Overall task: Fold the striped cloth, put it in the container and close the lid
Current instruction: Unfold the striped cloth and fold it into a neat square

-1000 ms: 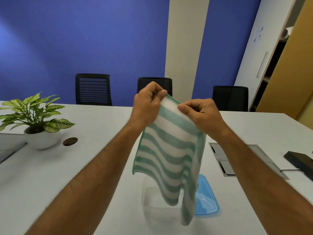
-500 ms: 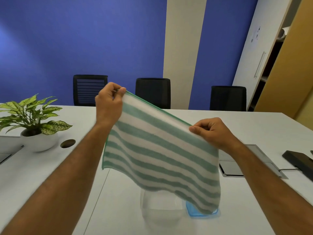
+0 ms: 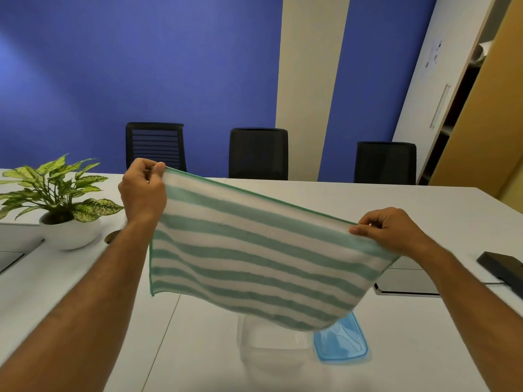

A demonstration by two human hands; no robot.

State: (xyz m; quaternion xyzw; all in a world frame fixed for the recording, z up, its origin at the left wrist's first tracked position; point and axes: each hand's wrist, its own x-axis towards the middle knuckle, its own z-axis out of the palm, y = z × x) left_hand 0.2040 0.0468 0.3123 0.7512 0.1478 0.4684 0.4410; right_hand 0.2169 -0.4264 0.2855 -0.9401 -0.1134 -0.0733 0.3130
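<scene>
container [image 3: 271,346]: clear, nothing inside | lid [image 3: 341,342] off, beside; cloth [image 3: 254,256] held above

White table [image 3: 353,205] fills the view, a seam running down its near half, and right up front sits the clear container [image 3: 271,349] with the blue lid [image 3: 343,346] flat beside it on the right, edges touching or nearly so. Over on the left there's a plant [image 3: 56,199] in a white pot next to a round grommet [image 3: 111,237]. On the right, a metal hatch [image 3: 407,281] is set in the top and a black box [image 3: 502,267] rests at the edge.
</scene>
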